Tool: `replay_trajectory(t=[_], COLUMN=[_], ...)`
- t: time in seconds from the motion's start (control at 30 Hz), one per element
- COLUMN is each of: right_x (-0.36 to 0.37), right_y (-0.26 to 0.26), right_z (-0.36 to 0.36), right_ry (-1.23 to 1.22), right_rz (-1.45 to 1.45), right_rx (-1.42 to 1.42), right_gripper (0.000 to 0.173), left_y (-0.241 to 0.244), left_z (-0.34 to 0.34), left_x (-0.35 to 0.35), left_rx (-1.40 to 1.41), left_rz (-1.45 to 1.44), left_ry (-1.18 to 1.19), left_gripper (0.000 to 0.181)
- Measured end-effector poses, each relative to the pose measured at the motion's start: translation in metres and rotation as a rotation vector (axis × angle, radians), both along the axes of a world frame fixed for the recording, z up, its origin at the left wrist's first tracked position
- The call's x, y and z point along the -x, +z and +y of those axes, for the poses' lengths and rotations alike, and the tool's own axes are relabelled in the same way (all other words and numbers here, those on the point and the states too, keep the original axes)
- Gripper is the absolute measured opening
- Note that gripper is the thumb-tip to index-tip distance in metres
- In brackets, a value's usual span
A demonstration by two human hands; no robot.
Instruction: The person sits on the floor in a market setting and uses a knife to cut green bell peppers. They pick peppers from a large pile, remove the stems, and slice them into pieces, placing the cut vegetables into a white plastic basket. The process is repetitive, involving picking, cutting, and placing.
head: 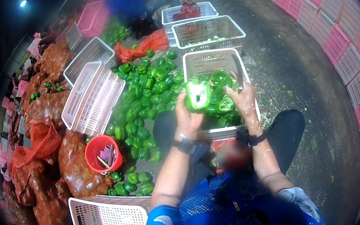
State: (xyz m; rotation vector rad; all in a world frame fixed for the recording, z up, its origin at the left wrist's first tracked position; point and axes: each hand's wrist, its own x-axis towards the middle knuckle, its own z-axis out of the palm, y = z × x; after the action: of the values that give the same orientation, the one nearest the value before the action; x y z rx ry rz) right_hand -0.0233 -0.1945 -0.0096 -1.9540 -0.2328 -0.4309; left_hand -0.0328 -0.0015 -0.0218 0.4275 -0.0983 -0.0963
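Before me stands a white plastic crate (210, 53) with green bell peppers (219, 80) in it, some of them cut. My left hand (188, 114) holds a cut green bell pepper (198, 94) above the crate's left part, its pale inside facing up. Over the right part of the same crate is my right hand (241, 96), thumb and fingers apart, close to the peppers. Whether it touches or holds something small, I cannot tell. Whole green bell peppers (145, 93) lie heaped on the floor to the left of the crate. Both forearms bear pale specks.
A red bucket (91, 154) with tools and a cloth stands left, near empty-looking white crates (110, 219) and full brown-red mesh sacks (79, 168). Beyond my crate are two more crates (208, 29), one with pale scraps. A person in blue (126, 1) is behind. Stacked pink and white crates (339, 47) line the right.
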Motion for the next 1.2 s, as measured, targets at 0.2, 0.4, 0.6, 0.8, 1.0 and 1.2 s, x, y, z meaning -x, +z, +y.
replay_trajectory(t=[0.2, 0.4, 0.6, 0.8, 1.0, 1.2], right_x=[0.016, 0.01, 0.014, 0.003, 0.007, 0.008], right_y=[0.002, -0.009, -0.014, -0.035, -0.039, -0.027], right_z=[0.044, 0.043, 0.037, 0.034, 0.025, 0.032], right_ry=[0.151, 0.09, 0.033, 0.247, 0.081, 0.166], right_rz=[-0.214, -0.171, -0.075, 0.234, 0.212, 0.187], right_rx=[0.201, 0.24, 0.092, -0.36, -0.016, -0.021], right_gripper=[0.055, 0.052, 0.049, 0.039, 0.052, 0.04], left_y=[-0.037, -0.022, -0.019, 0.003, -0.011, -0.002], left_z=[-0.003, 0.002, 0.0, 0.002, -0.016, -0.008], left_x=[0.003, 0.008, 0.01, 0.025, 0.019, 0.019], left_rx=[-0.263, -0.442, -0.491, -0.487, -0.671, -0.543], left_rz=[0.124, -0.04, -0.061, -0.05, -0.015, -0.017], left_ry=[0.001, -0.124, -0.217, -0.233, -0.089, -0.192], left_gripper=[0.047, 0.055, 0.057, 0.064, 0.08, 0.074])
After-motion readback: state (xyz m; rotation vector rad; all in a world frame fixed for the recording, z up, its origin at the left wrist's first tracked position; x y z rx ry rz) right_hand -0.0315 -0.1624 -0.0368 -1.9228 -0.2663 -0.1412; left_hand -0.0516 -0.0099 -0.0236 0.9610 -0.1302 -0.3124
